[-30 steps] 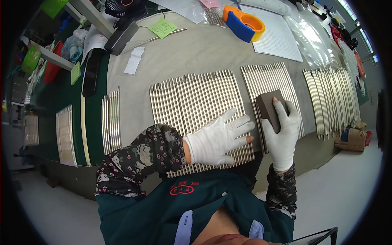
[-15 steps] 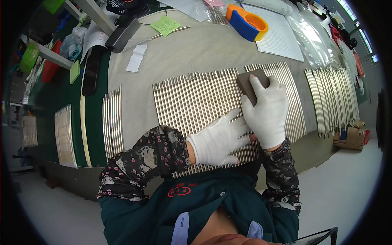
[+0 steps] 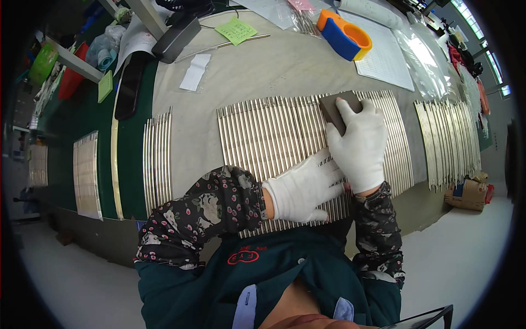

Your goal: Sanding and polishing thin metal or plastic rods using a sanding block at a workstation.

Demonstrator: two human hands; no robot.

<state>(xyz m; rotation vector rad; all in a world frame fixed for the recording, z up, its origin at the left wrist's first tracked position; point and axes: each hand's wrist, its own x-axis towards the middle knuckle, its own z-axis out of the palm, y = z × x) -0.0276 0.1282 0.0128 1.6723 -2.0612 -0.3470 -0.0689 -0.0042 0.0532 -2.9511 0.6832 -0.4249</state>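
Rods [image 3: 263, 137] lie side by side: across their near part we spread our left hand [image 3: 304, 192], palm down and loose; over their far ends our right hand [image 3: 359, 143] grasps a dark block [image 3: 332, 111]. Beyond the rods, we see a blue-and-orange tape dispenser [image 3: 337, 39] and a green note [image 3: 235, 31].

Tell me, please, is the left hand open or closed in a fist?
Open: the white-gloved left hand lies flat across the silvery metal rods, its visible fingers stretched out.
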